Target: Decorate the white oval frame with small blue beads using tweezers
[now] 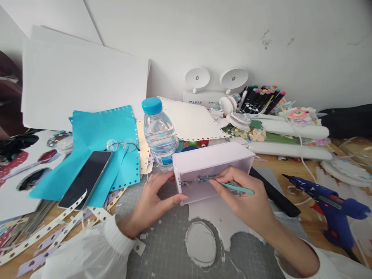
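Observation:
A pale lilac-white open-fronted box (213, 155) lies on its side with its opening facing me. My left hand (155, 203) grips its left end, thumb on the lower front corner and fingers behind the side wall. My right hand (247, 195) is closed around teal tweezers (235, 188), whose tips reach inside the box. Along the inner back edge runs a row of small bits (192, 180) in blue, white and brownish tones; the tips are at these bits, but whether they pinch one I cannot tell. A white round disc (201, 243) rests in front.
Beneath lies a grey cutting mat (157, 248). A water bottle (159, 135) stands right behind the box. At left are a phone (85, 178), glasses (122, 145) and blue paper (99, 128); at right, a blue glue gun (328, 205), a black bar (276, 193) and markers (261, 99).

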The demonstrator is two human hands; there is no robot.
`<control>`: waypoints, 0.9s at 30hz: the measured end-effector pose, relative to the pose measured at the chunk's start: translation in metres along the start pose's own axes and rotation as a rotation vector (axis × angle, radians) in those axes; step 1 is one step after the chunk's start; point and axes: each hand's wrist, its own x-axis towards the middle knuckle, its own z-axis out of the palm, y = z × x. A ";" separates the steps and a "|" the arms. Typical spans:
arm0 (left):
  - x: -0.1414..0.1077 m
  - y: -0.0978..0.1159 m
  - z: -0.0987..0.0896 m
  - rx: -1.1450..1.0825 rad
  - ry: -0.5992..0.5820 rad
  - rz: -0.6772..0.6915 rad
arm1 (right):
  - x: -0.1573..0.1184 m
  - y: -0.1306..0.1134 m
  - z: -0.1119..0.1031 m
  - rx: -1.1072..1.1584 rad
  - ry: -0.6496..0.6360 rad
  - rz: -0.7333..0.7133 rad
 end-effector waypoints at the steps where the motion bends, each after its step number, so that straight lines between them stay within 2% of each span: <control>1: 0.001 0.001 0.000 0.001 -0.002 0.010 | 0.000 -0.001 -0.001 0.002 0.001 -0.004; 10: 0.002 0.004 -0.001 0.022 -0.015 0.039 | 0.005 -0.017 -0.012 0.184 0.005 0.140; 18: 0.003 -0.001 0.000 -0.003 -0.005 0.066 | 0.002 -0.004 -0.003 -0.001 -0.098 0.050; 23: 0.002 -0.002 0.001 -0.010 -0.014 0.068 | -0.003 0.005 0.008 -0.059 -0.084 -0.033; 27: 0.002 -0.002 0.000 -0.009 -0.019 0.073 | -0.004 0.007 0.009 -0.054 -0.059 -0.033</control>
